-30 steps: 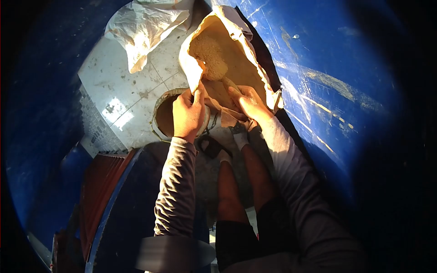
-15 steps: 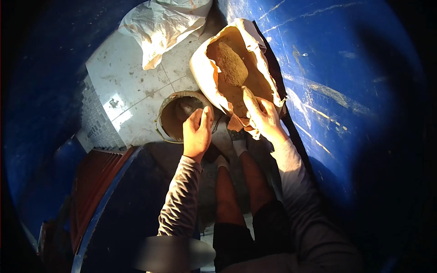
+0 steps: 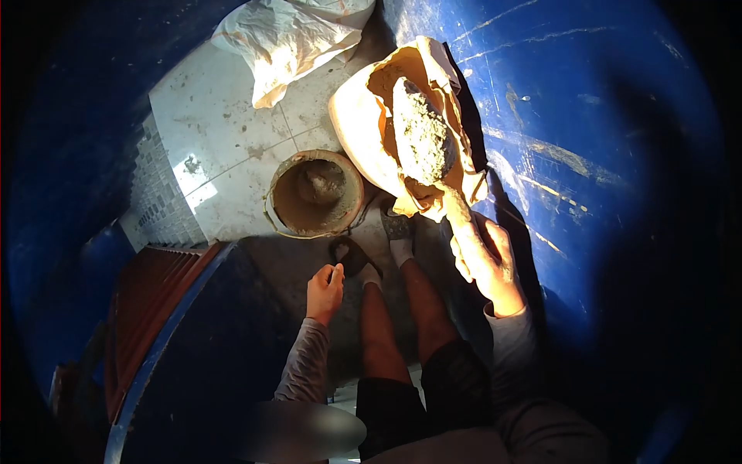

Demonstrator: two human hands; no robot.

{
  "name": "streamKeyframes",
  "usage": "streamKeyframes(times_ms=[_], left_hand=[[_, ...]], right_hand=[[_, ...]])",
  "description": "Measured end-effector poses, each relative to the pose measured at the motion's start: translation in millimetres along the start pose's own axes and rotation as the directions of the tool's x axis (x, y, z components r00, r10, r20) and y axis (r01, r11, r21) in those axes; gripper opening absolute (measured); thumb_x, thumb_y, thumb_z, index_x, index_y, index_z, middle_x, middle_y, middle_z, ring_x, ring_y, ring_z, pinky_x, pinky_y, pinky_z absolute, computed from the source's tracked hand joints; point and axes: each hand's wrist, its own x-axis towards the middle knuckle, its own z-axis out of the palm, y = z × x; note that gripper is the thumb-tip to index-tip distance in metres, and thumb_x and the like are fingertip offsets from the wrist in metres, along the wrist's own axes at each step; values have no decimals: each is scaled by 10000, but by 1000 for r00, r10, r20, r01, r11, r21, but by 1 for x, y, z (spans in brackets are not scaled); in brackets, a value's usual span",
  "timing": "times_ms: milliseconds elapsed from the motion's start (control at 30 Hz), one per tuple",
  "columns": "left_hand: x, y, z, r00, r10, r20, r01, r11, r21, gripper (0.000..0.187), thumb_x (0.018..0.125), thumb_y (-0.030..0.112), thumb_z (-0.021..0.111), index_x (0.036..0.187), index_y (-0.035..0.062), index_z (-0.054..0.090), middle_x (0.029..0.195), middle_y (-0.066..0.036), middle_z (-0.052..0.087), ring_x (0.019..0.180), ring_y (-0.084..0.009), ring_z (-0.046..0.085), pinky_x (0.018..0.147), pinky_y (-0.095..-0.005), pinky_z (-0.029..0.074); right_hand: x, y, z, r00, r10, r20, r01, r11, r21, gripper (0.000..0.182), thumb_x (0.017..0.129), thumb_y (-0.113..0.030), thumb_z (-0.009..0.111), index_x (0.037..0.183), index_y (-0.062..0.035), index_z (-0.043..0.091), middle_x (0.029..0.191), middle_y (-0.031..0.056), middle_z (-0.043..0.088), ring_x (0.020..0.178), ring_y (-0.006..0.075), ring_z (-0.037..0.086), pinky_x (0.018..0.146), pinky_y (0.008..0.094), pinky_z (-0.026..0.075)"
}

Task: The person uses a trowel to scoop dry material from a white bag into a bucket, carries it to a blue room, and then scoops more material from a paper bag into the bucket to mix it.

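My right hand [image 3: 491, 267] is wrapped round the handle of a trowel [image 3: 456, 207]. A heap of pale grey powder [image 3: 425, 139] covers the trowel's blade, which is lifted over the mouth of a torn-open paper sack [image 3: 357, 108]. The inside of the sack is partly hidden behind the blade. My left hand [image 3: 325, 294] is a loose fist in front of my shins, with nothing seen in it. Closest to that hand stands a round bucket [image 3: 282, 193] with a wire handle and a whitish lump [image 3: 323, 184] at its bottom.
A white woven bag [image 3: 297, 42] lies on the stained tile floor [image 3: 224, 116] at the back. Blue panels [image 3: 556, 85] rise on both sides. Small mosaic tiles [image 3: 158, 197] and a reddish-brown ribbed piece [image 3: 151, 301] are at left. My feet [image 3: 398, 224] are close to the bucket and sack.
My right hand has drawn back toward me and right, raising the loaded trowel out of the sack. My left hand has moved down from the bucket's rim toward my body.
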Motion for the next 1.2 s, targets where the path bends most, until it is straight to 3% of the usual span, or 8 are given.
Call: streamKeyframes(times_ms=[267, 567, 667, 767, 800, 933, 1000, 1200], left_hand=[[-25, -36, -2, 998, -32, -61, 27, 997, -73, 363, 1005, 280, 612, 788, -11, 612, 616, -48, 550, 574, -113, 500, 558, -327, 413], [-51, -101, 9, 991, -111, -81, 88, 966, -244, 362, 1003, 262, 622, 770, -10, 564, 619, -56, 513, 613, -101, 451, 576, -335, 400], [-61, -149, 21, 985, -153, -83, 124, 950, -287, 357, 1002, 263, 623, 769, 1, 554, 623, -47, 508, 614, -105, 446, 580, -338, 400], [-75, -167, 20, 973, -218, -81, 186, 938, -294, 354, 999, 274, 626, 773, 11, 555, 628, -56, 510, 614, -112, 444, 587, -343, 404], [-80, -171, 20, 973, -213, -92, 179, 941, -287, 354, 999, 277, 624, 779, 8, 558, 630, -65, 509, 612, -119, 450, 590, -346, 408], [-98, -189, 20, 960, -263, -99, 235, 944, -232, 354, 999, 284, 619, 792, 1, 571, 646, -95, 529, 613, -151, 483, 602, -363, 424], [-105, -192, 21, 961, -250, -116, 221, 951, -218, 358, 999, 294, 619, 798, 1, 576, 657, -107, 544, 619, -161, 493, 610, -371, 430], [-117, -225, 38, 947, -306, -99, 264, 915, -305, 374, 1001, 330, 609, 829, -1, 586, 694, -145, 573, 636, -177, 510, 635, -391, 446]], right_hand=[[-19, -8, 10, 982, -135, 134, 163, 958, -236, 398, 1025, -333, 580, 1164, 40, 588, 758, 24, 571, 513, 51, 462, 447, 202, 377], [65, 101, 48, 936, 88, 341, 33, 942, -333, 259, 1017, -251, 617, 1110, -10, 603, 743, -4, 579, 521, 45, 484, 474, 215, 389], [114, 152, 72, 942, 122, 313, 50, 870, -491, 249, 965, -280, 665, 900, -42, 629, 683, -2, 573, 542, 82, 513, 500, 274, 426], [173, 221, 92, 886, -274, 373, 462, 567, -682, 311, 911, -261, 699, 870, 36, 616, 771, 234, 667, 763, 404, 689, 681, 455, 525], [184, 232, 103, 907, -260, 332, 413, 393, -821, 308, 893, -250, 700, 930, 51, 646, 828, 270, 684, 873, 470, 675, 740, 497, 541], [212, 266, 134, 939, -139, 315, 322, 35, -946, 308, 910, -202, 652, 998, 90, 609, 864, 282, 691, 810, 443, 696, 741, 473, 575], [220, 288, 147, 881, -299, 367, 250, -365, -897, 184, 921, -153, 614, 968, 22, 583, 840, 202, 681, 728, 340, 717, 623, 402, 596], [207, 299, 168, 808, -448, 381, 20, -627, -779, 116, 893, -153, 614, 947, -69, 554, 805, 48, 583, 653, 185, 677, 506, 294, 570]])
